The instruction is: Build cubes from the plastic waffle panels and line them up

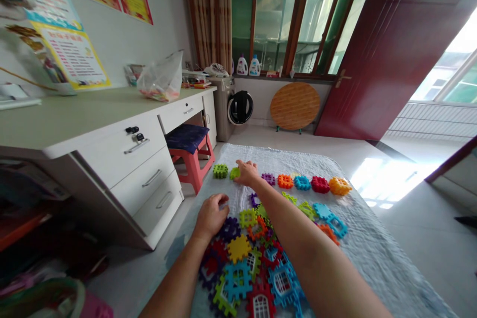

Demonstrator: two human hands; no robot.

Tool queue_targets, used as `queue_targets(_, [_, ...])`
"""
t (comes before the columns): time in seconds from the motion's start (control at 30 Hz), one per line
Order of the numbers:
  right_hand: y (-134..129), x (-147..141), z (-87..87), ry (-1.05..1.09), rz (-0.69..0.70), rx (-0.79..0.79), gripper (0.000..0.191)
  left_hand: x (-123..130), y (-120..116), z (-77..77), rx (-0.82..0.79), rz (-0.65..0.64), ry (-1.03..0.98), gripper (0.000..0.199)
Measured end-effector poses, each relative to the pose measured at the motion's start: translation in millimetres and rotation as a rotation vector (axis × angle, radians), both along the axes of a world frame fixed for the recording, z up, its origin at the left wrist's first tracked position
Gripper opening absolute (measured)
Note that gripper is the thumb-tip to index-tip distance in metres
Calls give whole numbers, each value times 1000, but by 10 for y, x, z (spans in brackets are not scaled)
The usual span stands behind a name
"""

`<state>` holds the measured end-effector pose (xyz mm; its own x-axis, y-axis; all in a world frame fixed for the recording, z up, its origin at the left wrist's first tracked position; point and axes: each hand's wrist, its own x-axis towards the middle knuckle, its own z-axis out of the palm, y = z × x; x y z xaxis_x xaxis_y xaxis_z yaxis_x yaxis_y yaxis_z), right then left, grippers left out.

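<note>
Left hand (211, 216): nearer to you, loosely curled inward.
Right hand (246, 173): farther forward than your left, its back upward.
Left forearm (178, 273): bare, slanting forward to your right.
Right forearm (309, 238): bare, slanting forward to your left.

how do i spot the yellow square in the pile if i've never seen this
Find the pale cloth, then the jumbled pile of notched plastic pieces on it. The yellow square lies there, just above a blue latticed piece in the picture. Its colour sets it apart: no other yellow piece shows in the pile.
</note>
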<state>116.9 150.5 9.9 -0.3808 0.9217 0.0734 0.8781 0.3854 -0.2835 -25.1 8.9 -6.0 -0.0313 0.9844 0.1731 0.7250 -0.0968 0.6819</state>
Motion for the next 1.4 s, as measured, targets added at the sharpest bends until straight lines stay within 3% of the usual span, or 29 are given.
queue_targets(0.2, [-180, 129, 137, 136, -14, 48, 78, -20, 20, -49, 9, -1, -33, 22])
queue_targets(0.3, [-442, 453, 234, 247, -35, 125, 74, -33, 30, -89, 24, -16, -36, 22])
queue_targets(0.4, [-755, 983, 256, 377, -92, 215, 58, -41, 43, -126, 42, -15, -1, 21])
queue_targets(0.6, [-1232, 2162, -25, 555, -481, 316, 28, -65, 91, -224, 84, -13, -42, 25])
queue_targets(0.73, [-1388, 2615, -278, 559, -681, 306, 29, -66, 116, -261, 61, -23, -71, 24])
queue_targets(0.9, [-1418, 2772, -450, 556, -693, 332, 36, -13, 105, -176, -79, -13, 28, 27])
queue_targets(1.1, [-1351, 2874, -447, 559, -668, 303, 33, 20, 105, -96, -181, -83, -34, 34])
queue_targets(1.4, [-1193, 3116, -450, 494, -643, 278, 31, 172, 50, -153, -46, -130, 9, 31])
